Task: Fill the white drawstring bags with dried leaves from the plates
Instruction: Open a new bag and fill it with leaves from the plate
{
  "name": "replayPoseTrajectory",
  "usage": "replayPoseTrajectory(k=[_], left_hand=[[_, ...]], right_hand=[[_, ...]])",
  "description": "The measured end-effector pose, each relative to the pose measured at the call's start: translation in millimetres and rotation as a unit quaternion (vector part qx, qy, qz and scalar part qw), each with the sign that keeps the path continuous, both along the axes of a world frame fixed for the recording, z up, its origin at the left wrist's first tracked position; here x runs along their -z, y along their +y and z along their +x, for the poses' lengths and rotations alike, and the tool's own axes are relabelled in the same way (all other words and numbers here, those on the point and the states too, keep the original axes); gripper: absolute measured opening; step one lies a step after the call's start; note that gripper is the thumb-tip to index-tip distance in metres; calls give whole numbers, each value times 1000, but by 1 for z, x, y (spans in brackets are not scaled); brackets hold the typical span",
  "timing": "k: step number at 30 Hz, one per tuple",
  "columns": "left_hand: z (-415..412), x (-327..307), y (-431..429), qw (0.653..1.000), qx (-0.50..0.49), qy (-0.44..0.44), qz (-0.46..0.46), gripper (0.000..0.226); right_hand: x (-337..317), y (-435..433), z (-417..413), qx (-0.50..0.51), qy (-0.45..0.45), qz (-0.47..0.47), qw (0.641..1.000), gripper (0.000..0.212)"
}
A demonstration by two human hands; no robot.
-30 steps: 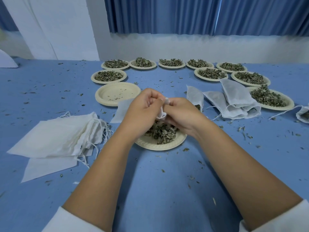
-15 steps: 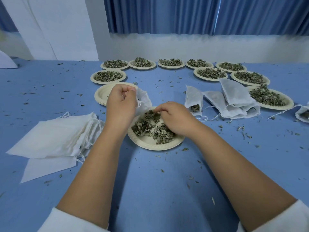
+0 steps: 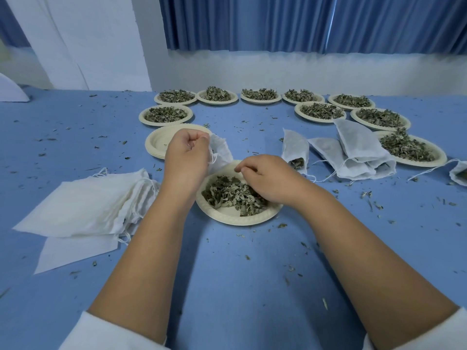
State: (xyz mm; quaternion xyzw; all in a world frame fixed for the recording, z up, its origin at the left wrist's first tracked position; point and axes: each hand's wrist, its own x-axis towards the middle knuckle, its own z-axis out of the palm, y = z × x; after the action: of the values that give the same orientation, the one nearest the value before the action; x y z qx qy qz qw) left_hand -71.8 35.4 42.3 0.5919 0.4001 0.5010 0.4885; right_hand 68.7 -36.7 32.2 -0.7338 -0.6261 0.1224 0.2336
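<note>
A cream paper plate [image 3: 228, 215] with a pile of dried leaves [image 3: 231, 193] lies in front of me on the blue table. My left hand [image 3: 185, 157] grips the mouth of a white drawstring bag [image 3: 221, 152] just behind the plate's far left rim. My right hand [image 3: 267, 180] rests on the leaves at the plate's right side, fingers curled down into them; what they pinch is hidden. A stack of flat unfilled bags [image 3: 83, 205] lies at the left. Filled bags [image 3: 353, 152] lie at the right.
Several plates of dried leaves [image 3: 260, 96] stand in an arc at the back and right. A stack of bare plates [image 3: 159, 142] sits behind my left hand. Leaf crumbs are scattered over the table. Another bag [image 3: 460, 173] lies at the right edge.
My hands have parted. The left hand carried the bag up and left; the right hand dropped onto the leaves on the plate and has stayed there.
</note>
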Motion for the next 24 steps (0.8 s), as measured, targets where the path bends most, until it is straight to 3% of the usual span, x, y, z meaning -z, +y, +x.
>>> replayPoseTrajectory(k=[3, 8, 13, 18, 22, 24], left_hand=[[1, 0, -1, 1000, 8, -3, -3, 19], [2, -1, -3, 1000, 9, 3, -1, 19], [2, 0, -3, 1000, 14, -2, -11, 17], [2, -1, -3, 1000, 18, 5, -2, 17], [2, -1, -3, 1000, 17, 3, -4, 17], [2, 0, -4, 1000, 20, 7, -2, 16]], right_hand=[[1, 0, 1, -2, 1, -40, 999, 36], [-6, -1, -2, -4, 144, 9, 990, 40], [-6, -4, 4, 22, -12, -37, 999, 43], [-9, -6, -2, -11, 139, -49, 989, 43], [-14, -12, 10, -65, 143, -54, 986, 27], [-14, -15, 10, -97, 146, -106, 979, 34]])
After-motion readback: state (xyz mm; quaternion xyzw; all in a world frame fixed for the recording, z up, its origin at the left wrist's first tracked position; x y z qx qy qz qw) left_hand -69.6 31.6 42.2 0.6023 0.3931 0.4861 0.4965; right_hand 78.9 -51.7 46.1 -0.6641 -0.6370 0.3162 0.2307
